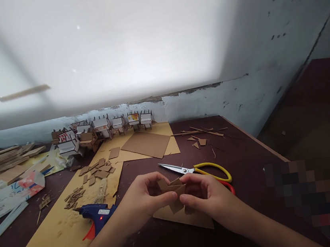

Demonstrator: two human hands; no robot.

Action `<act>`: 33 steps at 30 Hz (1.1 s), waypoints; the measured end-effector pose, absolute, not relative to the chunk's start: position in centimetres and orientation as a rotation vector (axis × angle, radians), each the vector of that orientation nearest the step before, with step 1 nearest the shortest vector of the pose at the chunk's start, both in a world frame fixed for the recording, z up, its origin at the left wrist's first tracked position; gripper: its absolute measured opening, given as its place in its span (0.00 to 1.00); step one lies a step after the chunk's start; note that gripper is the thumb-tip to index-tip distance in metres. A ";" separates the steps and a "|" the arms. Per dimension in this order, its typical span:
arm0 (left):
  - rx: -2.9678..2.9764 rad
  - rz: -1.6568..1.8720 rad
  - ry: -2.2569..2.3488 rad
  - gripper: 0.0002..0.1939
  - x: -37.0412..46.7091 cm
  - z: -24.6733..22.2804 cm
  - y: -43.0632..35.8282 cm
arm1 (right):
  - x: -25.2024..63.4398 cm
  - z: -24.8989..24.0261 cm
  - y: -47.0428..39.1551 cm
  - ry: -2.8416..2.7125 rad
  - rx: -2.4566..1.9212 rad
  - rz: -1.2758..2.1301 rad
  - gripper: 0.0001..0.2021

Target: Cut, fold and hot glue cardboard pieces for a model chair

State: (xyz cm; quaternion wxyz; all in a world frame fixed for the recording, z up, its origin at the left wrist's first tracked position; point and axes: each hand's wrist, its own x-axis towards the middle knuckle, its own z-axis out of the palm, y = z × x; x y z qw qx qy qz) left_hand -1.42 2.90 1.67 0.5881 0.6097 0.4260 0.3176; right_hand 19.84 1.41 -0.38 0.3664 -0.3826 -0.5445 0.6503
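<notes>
Between my two hands are small brown cardboard pieces (177,204), set at angles to each other. My left hand (150,195) grips them from the left, thumb in front and fingers behind. My right hand (208,192) pinches them from the right. Whether the pieces are joined cannot be made out. Below them a flat cardboard sheet (199,219) lies on the table. Just beyond my right hand rest scissors (211,168) with yellow and red handles. A blue glue gun (96,215), its red light on, lies left of my left forearm.
Small cardboard pieces (100,171) lie on yellow board (60,228) at left. A larger cardboard sheet (146,144) is farther back. Several little chair-like models (118,123) line the wall. Thin strips (202,131) lie back right, wood pieces (10,160) far left.
</notes>
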 end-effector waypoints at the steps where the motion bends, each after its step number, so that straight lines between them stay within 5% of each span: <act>1: 1.420 0.737 0.989 0.12 -1.3 1.6 2.8 | 19.8 -0.3 1.4 -1.396 -0.988 1.666 0.19; 10: 1.753 0.736 1.029 0.30 -0.7 2.1 1.5 | 20.2 -0.5 2.1 -1.459 -1.087 1.472 0.06; 33: 2.057 0.745 1.096 0.26 -0.5 2.2 1.6 | 20.3 0.0 2.2 -1.363 -1.139 1.542 0.12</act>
